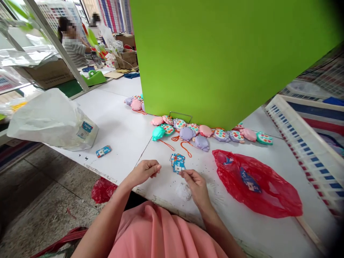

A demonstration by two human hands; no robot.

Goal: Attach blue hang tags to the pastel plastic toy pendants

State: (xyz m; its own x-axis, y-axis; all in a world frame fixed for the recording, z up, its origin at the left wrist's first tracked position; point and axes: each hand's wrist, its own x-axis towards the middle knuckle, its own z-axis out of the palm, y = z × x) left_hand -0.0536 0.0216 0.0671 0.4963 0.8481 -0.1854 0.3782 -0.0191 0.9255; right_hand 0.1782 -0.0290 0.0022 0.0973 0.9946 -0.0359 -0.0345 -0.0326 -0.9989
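My left hand is above the table near its front edge, fingers curled into a pinch. Whatever is between them, if anything, is too small to make out. My right hand has its thumb and forefinger pinched at the corner of a blue card tag printed with white letters. That tag lies on or just over a small pile of similar tags. Under the right hand is a bundle of thin white strands, partly covered. Behind the pile are several crab-shaped toys with orange cords.
A red plastic bag with blue tags inside lies at right, near a white plastic crate. Behind the toys rises a large green panel. At left are a white bag and a loose tag. People sit in the background.
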